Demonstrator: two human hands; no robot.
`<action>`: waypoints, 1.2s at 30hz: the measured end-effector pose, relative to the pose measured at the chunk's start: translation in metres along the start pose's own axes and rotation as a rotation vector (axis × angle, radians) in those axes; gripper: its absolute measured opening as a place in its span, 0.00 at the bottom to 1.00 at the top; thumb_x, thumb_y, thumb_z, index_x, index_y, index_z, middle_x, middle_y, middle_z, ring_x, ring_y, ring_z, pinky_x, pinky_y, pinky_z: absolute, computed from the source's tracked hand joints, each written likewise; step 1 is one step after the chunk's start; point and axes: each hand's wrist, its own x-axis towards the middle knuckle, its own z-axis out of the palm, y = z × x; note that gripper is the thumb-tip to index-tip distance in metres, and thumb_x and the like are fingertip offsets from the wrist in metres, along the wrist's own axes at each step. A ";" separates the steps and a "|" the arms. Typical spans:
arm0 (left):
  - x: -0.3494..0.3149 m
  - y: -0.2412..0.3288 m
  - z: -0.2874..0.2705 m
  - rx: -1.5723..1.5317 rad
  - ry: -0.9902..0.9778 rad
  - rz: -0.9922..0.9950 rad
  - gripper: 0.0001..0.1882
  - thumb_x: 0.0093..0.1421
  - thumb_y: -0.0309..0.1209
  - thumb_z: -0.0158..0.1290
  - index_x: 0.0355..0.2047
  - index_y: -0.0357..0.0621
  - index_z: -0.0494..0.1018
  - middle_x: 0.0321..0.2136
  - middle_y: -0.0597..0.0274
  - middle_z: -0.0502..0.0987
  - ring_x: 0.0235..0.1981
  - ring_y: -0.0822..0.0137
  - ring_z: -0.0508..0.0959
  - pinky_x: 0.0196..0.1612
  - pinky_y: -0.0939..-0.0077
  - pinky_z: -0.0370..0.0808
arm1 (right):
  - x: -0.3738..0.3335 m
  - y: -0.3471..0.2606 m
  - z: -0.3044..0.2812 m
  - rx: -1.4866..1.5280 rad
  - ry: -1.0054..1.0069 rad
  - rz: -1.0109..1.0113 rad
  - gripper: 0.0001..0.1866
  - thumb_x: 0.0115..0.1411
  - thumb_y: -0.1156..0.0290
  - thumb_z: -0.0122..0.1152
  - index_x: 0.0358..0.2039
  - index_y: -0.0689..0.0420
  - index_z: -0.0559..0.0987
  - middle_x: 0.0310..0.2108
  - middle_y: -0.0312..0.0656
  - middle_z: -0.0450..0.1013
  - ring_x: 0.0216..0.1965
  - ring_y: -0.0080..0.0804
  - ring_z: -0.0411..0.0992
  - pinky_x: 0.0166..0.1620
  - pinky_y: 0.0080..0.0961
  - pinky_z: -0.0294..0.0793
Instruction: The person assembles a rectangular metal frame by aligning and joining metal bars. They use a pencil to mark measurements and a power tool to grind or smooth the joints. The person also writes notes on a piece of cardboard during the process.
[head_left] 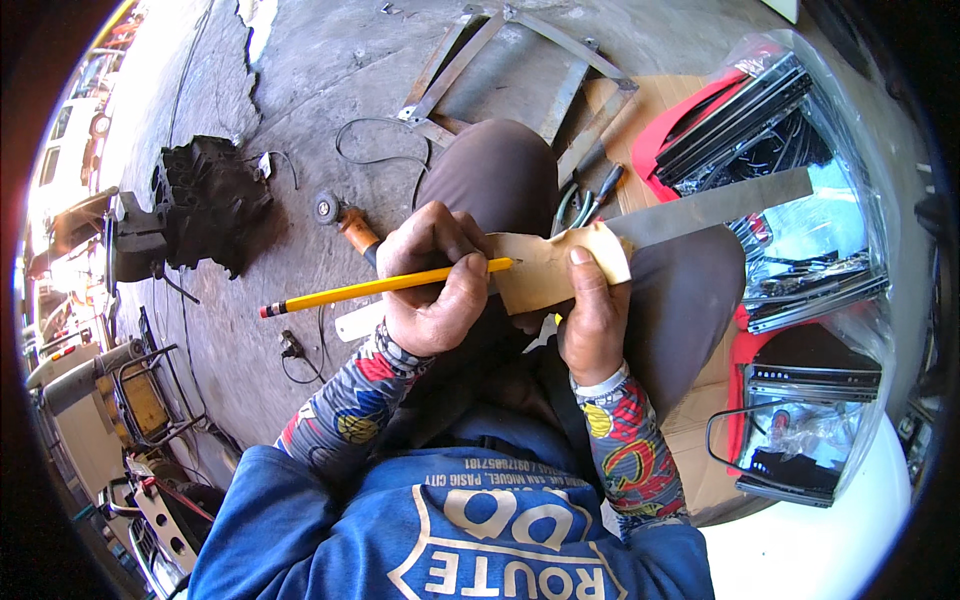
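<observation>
A yellow pencil (345,293) with a red eraser end is gripped in my left hand (432,275), its point end against a tan, rough-edged piece of card-like material (545,275). My right hand (595,320) pinches this piece, thumb on top; the fingers underneath are mostly hidden. A flat grey metal strip (720,208) sticks out to the right from behind the piece, above my right knee. A pale rounded end (360,321) shows left of my left wrist, in line with the strip; whether they are one thing I cannot tell.
An angle grinder (345,225) with an orange body lies on the concrete floor, near a dark engine block (210,205). Ahead is a metal frame (490,50). Hand tools (597,195) lie beyond my knees. Plastic-wrapped black parts (765,115) rest along the right on cardboard (690,440).
</observation>
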 end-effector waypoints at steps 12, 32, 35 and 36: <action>-0.010 0.019 0.008 0.372 -0.070 0.213 0.08 0.47 0.16 0.56 0.24 0.39 0.69 0.20 0.57 0.74 0.19 0.60 0.77 0.25 0.74 0.72 | -0.004 -0.001 0.006 -0.189 0.009 -0.101 0.20 0.72 0.58 0.48 0.49 0.63 0.74 0.42 0.43 0.74 0.40 0.32 0.73 0.45 0.30 0.73; -0.003 0.005 0.003 0.404 -0.130 0.257 0.11 0.48 0.15 0.56 0.22 0.40 0.65 0.19 0.55 0.71 0.18 0.56 0.74 0.22 0.69 0.71 | -0.005 0.016 0.002 -0.260 0.068 -0.205 0.18 0.72 0.60 0.49 0.46 0.64 0.75 0.41 0.47 0.73 0.40 0.39 0.72 0.45 0.35 0.72; -0.002 0.005 0.004 0.394 -0.151 0.252 0.10 0.47 0.15 0.56 0.22 0.40 0.65 0.19 0.55 0.71 0.17 0.55 0.74 0.23 0.69 0.71 | -0.004 0.015 0.001 -0.273 0.062 -0.207 0.18 0.72 0.60 0.49 0.46 0.64 0.75 0.41 0.48 0.73 0.40 0.40 0.72 0.45 0.35 0.72; -0.001 0.006 0.004 0.391 -0.168 0.256 0.10 0.47 0.15 0.56 0.22 0.40 0.65 0.19 0.55 0.71 0.17 0.55 0.74 0.23 0.69 0.71 | -0.005 0.015 0.001 -0.260 0.062 -0.197 0.18 0.72 0.60 0.48 0.46 0.64 0.75 0.41 0.49 0.73 0.41 0.41 0.72 0.46 0.35 0.71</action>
